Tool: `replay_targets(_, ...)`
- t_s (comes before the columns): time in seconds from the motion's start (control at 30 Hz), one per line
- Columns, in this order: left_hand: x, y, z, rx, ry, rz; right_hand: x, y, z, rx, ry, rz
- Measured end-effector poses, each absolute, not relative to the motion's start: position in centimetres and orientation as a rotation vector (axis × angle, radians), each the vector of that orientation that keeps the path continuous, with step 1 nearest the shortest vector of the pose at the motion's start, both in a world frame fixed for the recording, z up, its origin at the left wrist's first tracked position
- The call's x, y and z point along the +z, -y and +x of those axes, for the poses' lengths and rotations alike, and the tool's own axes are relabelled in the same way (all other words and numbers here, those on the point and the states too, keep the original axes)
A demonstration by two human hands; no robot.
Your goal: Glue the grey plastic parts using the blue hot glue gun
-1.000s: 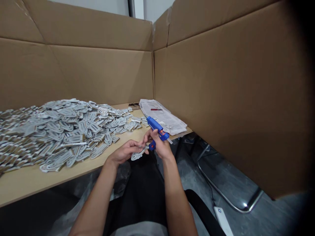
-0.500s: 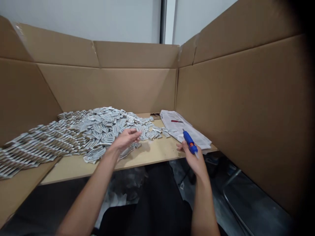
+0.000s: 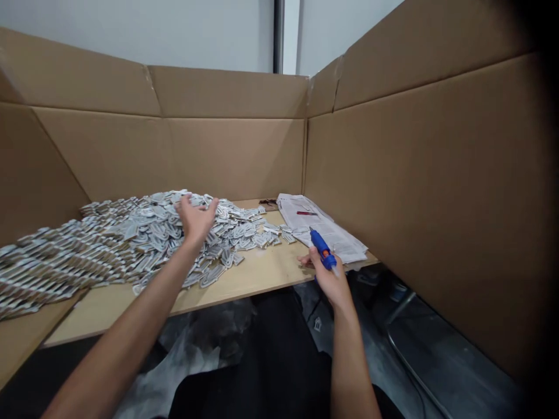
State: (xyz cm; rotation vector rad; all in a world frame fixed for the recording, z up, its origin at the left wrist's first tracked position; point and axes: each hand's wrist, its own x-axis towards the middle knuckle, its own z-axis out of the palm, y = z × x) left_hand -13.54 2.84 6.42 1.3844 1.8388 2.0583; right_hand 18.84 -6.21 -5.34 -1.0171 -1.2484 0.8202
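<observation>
My left hand (image 3: 197, 220) is over the heap of small grey-and-white flat pieces (image 3: 151, 227), its fingers spread and nothing visible between them. Whether the fingertips touch the pieces I cannot tell. On the right, my right hand (image 3: 331, 283) is closed around a blue glue gun (image 3: 322, 247), whose nozzle points up and away from me. A pale glue stick pokes out of the gun's rear end. Behind the gun lie printed paper sheets (image 3: 345, 241).
A red pen-like object (image 3: 307, 213) rests on the paper. Rows of stacked pieces (image 3: 39, 267) fill the left side. Cardboard walls (image 3: 236, 151) enclose the wooden tabletop (image 3: 266, 267) at the back and sides. A metal chair frame (image 3: 395, 343) stands below at right.
My left hand has moved forward and left over the heap, and its fingers have spread. My right hand keeps hold of the glue gun. The view has turned slightly right.
</observation>
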Motion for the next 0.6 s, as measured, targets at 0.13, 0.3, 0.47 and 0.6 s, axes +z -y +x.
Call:
replay_targets(0.13, 1.5, -1.9, -7.6, 1.312, -1.628, 2.233, -5.3, 6.3, 19.0, 0.806, 1.238, -1.080)
replay_targets(0.3, -2.2, -3.3, -5.2, 0.664, -1.590, 2.639, -4.7, 6.9, 19.0, 0.765, 1.267, -1.111)
replay_targets(0.47, -2.0, -4.0, -6.4, 0.715, -1.574, 2.629, -4.6, 7.0, 19.1, 0.725, 1.314, -1.126)
replay_targets(0.6, 0.1, -3.7, -7.4, 0.975, -1.708, 2.499, -4.7, 6.8, 19.2, 0.763, 1.300, -1.106)
